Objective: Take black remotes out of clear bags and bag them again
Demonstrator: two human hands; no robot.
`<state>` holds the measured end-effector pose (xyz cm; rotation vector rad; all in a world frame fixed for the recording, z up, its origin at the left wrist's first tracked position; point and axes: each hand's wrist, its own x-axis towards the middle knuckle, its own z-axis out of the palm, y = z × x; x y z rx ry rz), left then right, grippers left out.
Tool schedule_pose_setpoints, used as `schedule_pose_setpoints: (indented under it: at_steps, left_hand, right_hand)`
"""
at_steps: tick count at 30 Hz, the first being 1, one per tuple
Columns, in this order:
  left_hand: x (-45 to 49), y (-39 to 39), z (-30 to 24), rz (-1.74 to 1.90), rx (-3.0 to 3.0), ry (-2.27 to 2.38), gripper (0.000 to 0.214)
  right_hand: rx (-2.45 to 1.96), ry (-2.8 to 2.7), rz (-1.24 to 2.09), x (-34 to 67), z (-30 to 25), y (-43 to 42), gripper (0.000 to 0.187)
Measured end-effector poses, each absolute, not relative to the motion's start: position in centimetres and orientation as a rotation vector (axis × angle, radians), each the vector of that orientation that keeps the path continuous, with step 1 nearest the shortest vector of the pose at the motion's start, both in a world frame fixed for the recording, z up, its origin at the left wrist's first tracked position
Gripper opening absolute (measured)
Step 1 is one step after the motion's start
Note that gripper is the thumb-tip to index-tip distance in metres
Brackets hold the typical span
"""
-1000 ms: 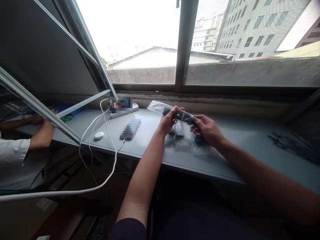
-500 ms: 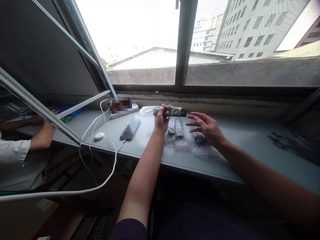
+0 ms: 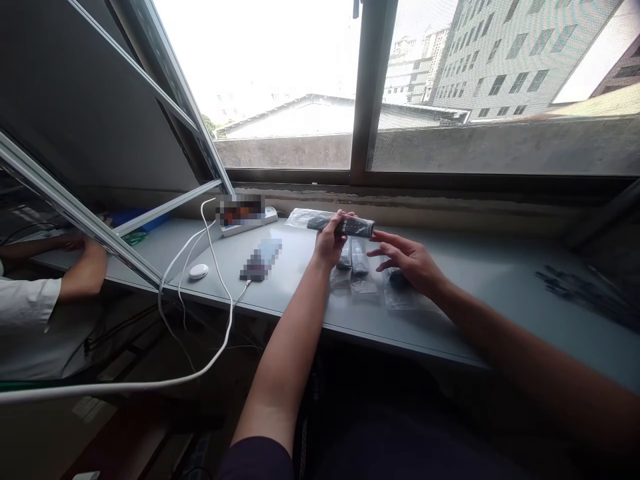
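- I saw a dark purple sleeve [image 3: 257,460] on the left arm, well in front of the grey counter [image 3: 450,327].
- The left forearm [image 3: 285,353] and left hand [image 3: 330,245] were bare.
- The right forearm [image 3: 525,353] and right hand [image 3: 407,261] were bare too.
- Dark clothing [image 3: 400,447] showed below the counter.

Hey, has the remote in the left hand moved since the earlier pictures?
Yes: the remote control in the left hand has shifted left, toward the white power strip.
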<state>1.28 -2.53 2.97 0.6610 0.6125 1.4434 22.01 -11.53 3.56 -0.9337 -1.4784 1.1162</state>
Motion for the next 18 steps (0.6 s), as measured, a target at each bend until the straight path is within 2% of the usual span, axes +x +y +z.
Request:
schedule_pose_setpoints:
  at_steps: [8,12,18]
  left_hand:
    - [1.6,-3.5,2.7,1.208,0.835,0.545,0.022]
    - [1.6,-3.9,2.6,1.17,0.872,0.514,0.024]
    - [1.7,-4.2,2.2,1.008,0.994,0.553,0.043]
  right_hand:
    - [-1.006,-1.641,1.101,22.0,3.1,-11.5,0.067]
    - [-1.006,-1.731,1.027,22.0,3.2,-11.6,0.061]
    - [-1.049,-1.814,0.955,22.0,2.7,-11.4,0.053]
